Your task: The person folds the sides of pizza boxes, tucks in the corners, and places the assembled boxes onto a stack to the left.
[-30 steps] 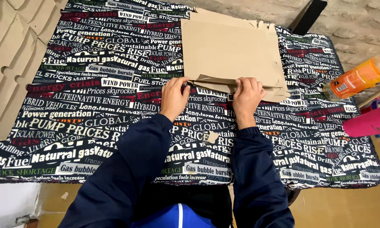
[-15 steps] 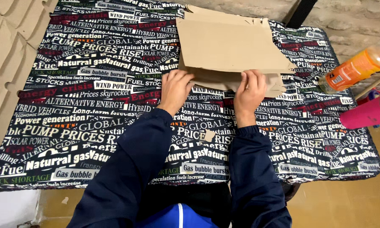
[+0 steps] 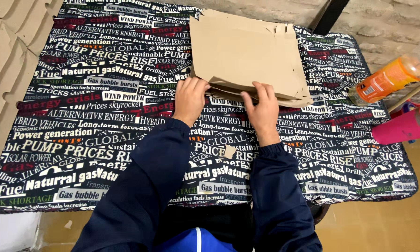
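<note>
Pressing the cardboard stack's [image 3: 247, 56] near edge, left hand [image 3: 189, 99] and right hand [image 3: 262, 108] lie flat.

The stack of flat cardboard sheets [image 3: 247, 56] at twelve o'clock is plain brown board, matt, with rough torn edges. Under it the tablecloth [image 3: 102, 140] is printed woven cloth, matt (a small cardboard scrap [image 3: 229, 151] lies on it). At three o'clock, the orange bottle [image 3: 387, 79] is glossy translucent plastic; the pink tumbler [image 3: 404, 127] looks smooth and satiny. The jacket sleeves [image 3: 149, 186] are smooth dark synthetic cloth.
</note>
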